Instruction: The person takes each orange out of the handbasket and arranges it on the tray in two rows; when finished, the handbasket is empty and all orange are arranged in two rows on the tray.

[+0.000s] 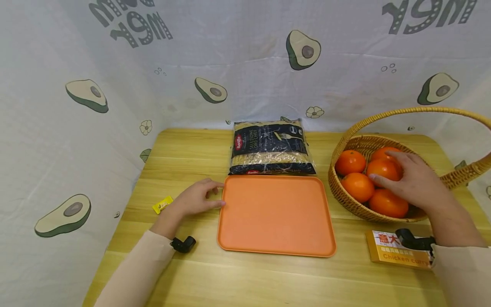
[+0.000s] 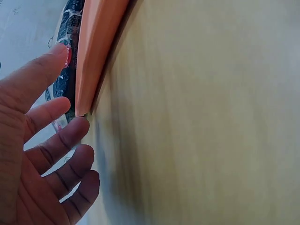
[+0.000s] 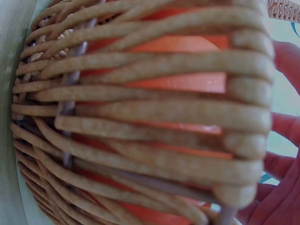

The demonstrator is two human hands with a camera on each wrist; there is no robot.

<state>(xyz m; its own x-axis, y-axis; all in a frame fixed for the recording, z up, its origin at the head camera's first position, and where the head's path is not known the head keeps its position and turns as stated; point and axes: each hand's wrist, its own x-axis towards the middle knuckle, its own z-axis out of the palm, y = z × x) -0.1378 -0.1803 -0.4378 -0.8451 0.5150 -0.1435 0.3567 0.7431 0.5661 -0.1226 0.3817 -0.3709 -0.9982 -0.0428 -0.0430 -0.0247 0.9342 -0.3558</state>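
Observation:
My left hand (image 1: pixel 197 198) is beside the left rim of an orange tray (image 1: pixel 276 215), with fingers spread and slightly bent. In the left wrist view its fingertips (image 2: pixel 80 125) lie near the tray's corner; whether they touch it I cannot tell. My right hand (image 1: pixel 416 181) reaches over a wicker basket (image 1: pixel 347 202) of several orange-red tomatoes. Its thumb and extended fingers span the middle tomato (image 1: pixel 382 169), with the thumb at its front. In the right wrist view the basket's woven wall (image 3: pixel 154 112) hides most of the hand.
A Barilla pasta bag (image 1: pixel 270 147) lies behind the tray. A yellow wrapped packet (image 1: pixel 163 204) is left of my left hand. Below the basket lies a chicken curry box (image 1: pixel 395 251), partly under my right wrist. The basket's tall handle (image 1: pixel 414 111) arches above the fruit.

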